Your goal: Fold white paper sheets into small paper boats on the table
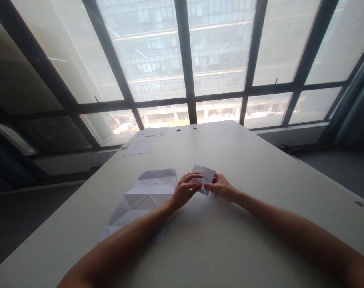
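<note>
A small piece of folded white paper (205,173) is held between my two hands, over the middle of the white table. My left hand (188,186) closes on its left side, with fingers lying across the front face. On the right edge, my right hand (222,186) pinches the paper between thumb and fingers; some of those fingers are hidden behind it. Beside my left forearm lies a larger creased sheet of paper (155,185), partly covered by that arm.
Flat paper sheets (138,146) lie at the table's far left, close to a small crumpled white item (124,147). A dark round hole (179,130) is near the far edge of the table (260,172). Tall windows (158,48) stand beyond, with a curtain (351,108) at right.
</note>
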Motion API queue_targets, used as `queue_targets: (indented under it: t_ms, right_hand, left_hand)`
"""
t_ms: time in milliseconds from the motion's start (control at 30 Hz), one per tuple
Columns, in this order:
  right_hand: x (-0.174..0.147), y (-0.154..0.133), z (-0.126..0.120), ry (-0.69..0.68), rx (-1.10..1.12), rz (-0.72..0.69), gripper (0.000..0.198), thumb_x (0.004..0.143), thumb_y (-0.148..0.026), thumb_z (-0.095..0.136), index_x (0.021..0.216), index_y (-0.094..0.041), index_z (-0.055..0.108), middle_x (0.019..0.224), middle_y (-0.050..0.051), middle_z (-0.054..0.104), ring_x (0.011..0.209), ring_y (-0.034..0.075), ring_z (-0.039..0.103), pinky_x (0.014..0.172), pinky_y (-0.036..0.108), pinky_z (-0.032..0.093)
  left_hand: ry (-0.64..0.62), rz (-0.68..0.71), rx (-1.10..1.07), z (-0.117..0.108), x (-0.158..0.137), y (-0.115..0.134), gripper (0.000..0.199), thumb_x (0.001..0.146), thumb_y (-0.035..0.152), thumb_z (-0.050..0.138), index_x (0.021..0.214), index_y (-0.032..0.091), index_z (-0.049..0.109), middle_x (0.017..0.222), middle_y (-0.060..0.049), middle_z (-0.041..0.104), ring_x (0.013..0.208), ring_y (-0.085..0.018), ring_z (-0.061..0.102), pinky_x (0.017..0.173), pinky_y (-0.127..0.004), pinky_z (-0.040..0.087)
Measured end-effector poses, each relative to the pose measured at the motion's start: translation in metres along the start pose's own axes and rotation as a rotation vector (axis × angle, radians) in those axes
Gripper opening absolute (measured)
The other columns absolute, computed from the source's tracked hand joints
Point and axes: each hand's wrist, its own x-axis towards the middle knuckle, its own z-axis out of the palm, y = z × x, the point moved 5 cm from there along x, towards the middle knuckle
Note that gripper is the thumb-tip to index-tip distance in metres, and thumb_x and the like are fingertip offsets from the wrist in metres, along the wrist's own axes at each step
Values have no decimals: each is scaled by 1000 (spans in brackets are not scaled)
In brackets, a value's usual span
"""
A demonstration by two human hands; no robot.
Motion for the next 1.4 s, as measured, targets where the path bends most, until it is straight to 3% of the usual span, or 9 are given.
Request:
queue_targets:
  t_ms: [367, 500, 667, 967, 1100, 1267, 1333, 1400]
  right_hand:
    - [1, 10, -6, 140, 101, 2, 34, 66, -30, 79, 93, -15, 65, 70, 0, 63, 56, 13, 52, 50, 24, 41]
    - [-1, 6, -1, 70, 107, 2, 48, 67, -31, 80, 108, -16, 59, 81, 4, 68, 65, 16, 60, 55, 26, 46]
    - [-3, 6, 6, -79, -9, 68, 60, 67, -36, 81, 116, -17, 52, 72, 1, 67, 57, 14, 59, 47, 22, 42]
    - [-3, 1, 9, -14, 45, -67, 59, 63, -30, 84, 112, -18, 53, 90, 3, 68, 73, 18, 66, 59, 27, 53]
    - [-4, 1, 8, -40, 24, -42, 62, 66, -33, 83, 118, -19, 53, 92, 5, 70, 74, 20, 67, 59, 29, 53]
    - [-3, 2, 5, -38, 81, -34, 54, 75, -42, 76, 118, -16, 57, 86, 4, 70, 72, 18, 66, 62, 29, 52]
    - [-3, 2, 4, -47, 107, -17, 48, 81, -46, 69, 116, -15, 58, 84, 4, 70, 71, 17, 65, 64, 30, 53]
    - [-4, 1, 6, -90, 111, -15, 54, 77, -43, 74, 121, -15, 56, 87, 5, 70, 74, 18, 66, 67, 31, 53]
  left_hand:
    - [-34, 35, 168, -3, 1, 7, 8, 92, 20, 60, 92, 23, 67, 119, -7, 64, 121, -22, 52, 99, -41, 43]
    - [-56, 45, 172, -1, 0, 7, 8, 93, 22, 59, 91, 23, 67, 120, -7, 64, 121, -22, 51, 100, -40, 41]
    - [-70, 77, 180, 0, 0, 8, 7, 91, 25, 62, 89, 22, 68, 118, -7, 65, 120, -22, 53, 99, -40, 41]
    - [-128, 127, 177, 6, -3, 9, 6, 90, 27, 64, 90, 23, 68, 118, -6, 66, 121, -22, 52, 100, -39, 41]
    - [-117, 35, 225, 8, -1, 6, 9, 90, 30, 64, 95, 23, 66, 125, -6, 61, 125, -24, 49, 103, -42, 38]
    - [-43, -202, 323, 4, 0, 0, 54, 81, 38, 74, 128, 23, 52, 140, -12, 47, 134, -30, 38, 108, -46, 31]
    - [-43, -264, 334, 3, 0, -2, 57, 80, 37, 75, 130, 25, 50, 140, -11, 46, 132, -30, 39, 108, -45, 32]
    - [-35, -312, 323, 2, -1, -5, 59, 79, 36, 75, 131, 27, 49, 139, -10, 46, 130, -30, 41, 106, -44, 34]
